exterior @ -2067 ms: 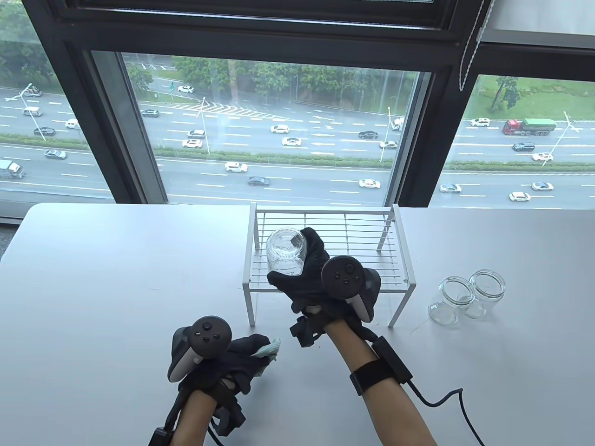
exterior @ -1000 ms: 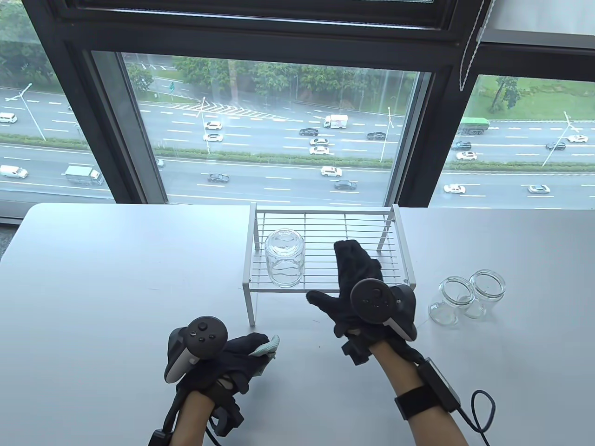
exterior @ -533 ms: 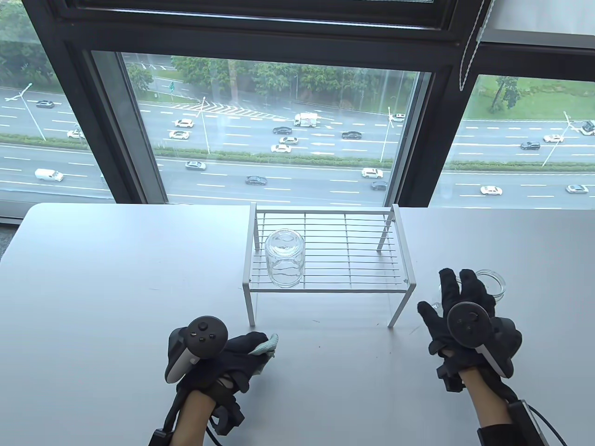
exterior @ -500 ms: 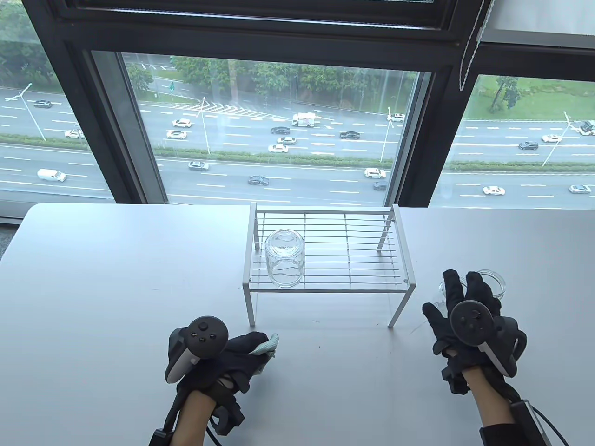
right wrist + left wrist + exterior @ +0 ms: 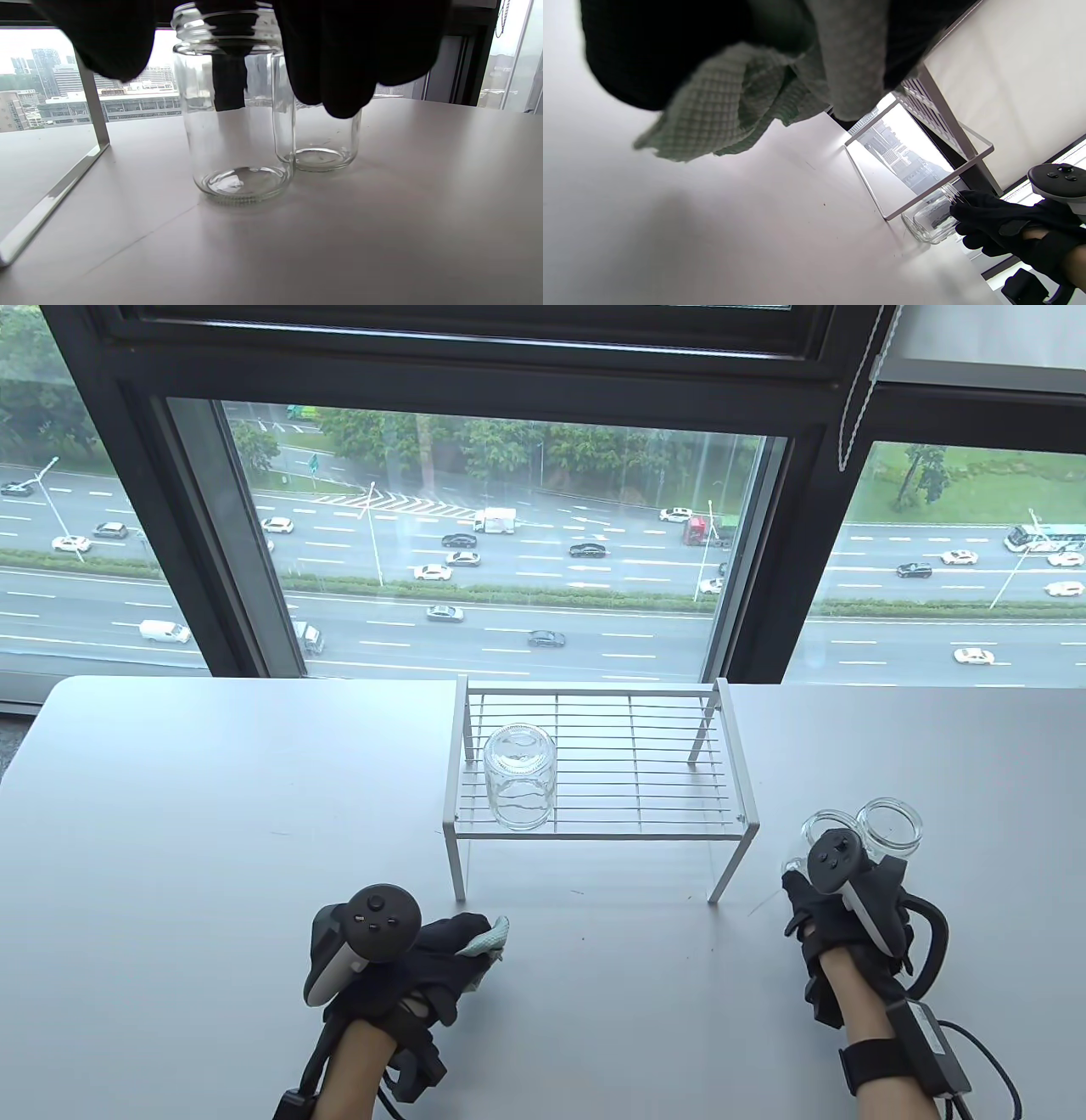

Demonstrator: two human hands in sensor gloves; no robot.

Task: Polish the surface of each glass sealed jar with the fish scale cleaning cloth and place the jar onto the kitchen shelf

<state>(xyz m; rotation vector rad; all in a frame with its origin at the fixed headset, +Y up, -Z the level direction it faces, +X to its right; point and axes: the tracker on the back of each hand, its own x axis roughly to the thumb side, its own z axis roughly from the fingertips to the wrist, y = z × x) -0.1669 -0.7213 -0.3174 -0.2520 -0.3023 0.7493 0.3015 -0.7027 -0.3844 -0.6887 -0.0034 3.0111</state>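
My right hand (image 5: 808, 892) reaches down over the nearer of two clear glass jars (image 5: 821, 824) on the table right of the shelf. In the right wrist view one finger (image 5: 229, 80) dips inside that jar's (image 5: 237, 127) mouth while the others curl outside its rim. The second jar (image 5: 889, 824) stands just behind, touching or nearly so. Another jar (image 5: 519, 776) sits upside down on the left part of the white wire shelf (image 5: 645, 802). My left hand (image 5: 441, 954) rests on the table in front of the shelf, gripping the bunched pale green cloth (image 5: 492, 937).
The white table (image 5: 212, 814) runs back to a large window. The shelf's right front leg (image 5: 728, 865) stands a short way left of my right hand. A cable (image 5: 993, 1060) trails from my right wrist.
My right hand let go of the jar on the shelf, swung right across the table and lowered onto the nearer standing jar, its fingers curling over the rim. The left hand has stayed put.
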